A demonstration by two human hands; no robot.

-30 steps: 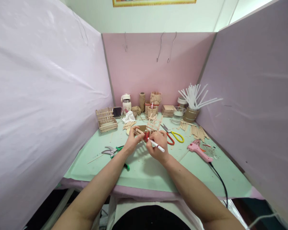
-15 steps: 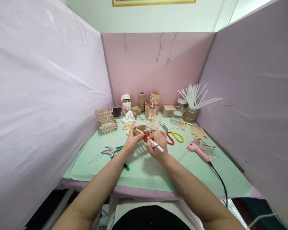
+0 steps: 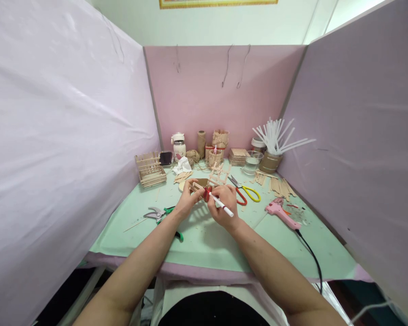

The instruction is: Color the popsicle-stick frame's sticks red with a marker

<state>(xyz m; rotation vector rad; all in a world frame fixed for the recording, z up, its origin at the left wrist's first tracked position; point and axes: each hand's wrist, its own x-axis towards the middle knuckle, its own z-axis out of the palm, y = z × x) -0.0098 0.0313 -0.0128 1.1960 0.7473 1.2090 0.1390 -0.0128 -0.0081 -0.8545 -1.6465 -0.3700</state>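
My left hand [image 3: 188,199] is closed round the left side of a small craft-stick model [image 3: 200,184] with a red-coloured part [image 3: 207,194]. In my right hand [image 3: 225,203] is a white marker pen [image 3: 225,208], gripped like a pencil, its tip against the red part. The right fingers hide some of the model. Just behind, a light wooden stick lattice [image 3: 220,174] rises near the model; whether they are joined I cannot tell. Green-handled pruning shears [image 3: 159,214] lie beside my left forearm, and scissors [image 3: 244,190] with red and yellow handles rest right of my right hand.
To the right lies a pink glue gun [image 3: 281,213] with a black cord. Loose craft sticks [image 3: 281,186], a clear water cup [image 3: 251,164] and a pot of white sticks [image 3: 271,161] stand behind it. A stick-built basket [image 3: 151,174] sits at the back left. Fabric walls enclose the table.
The marker has shifted slightly down and right with my right hand. The lattice behind has moved a little to the right. My left hand keeps its hold.
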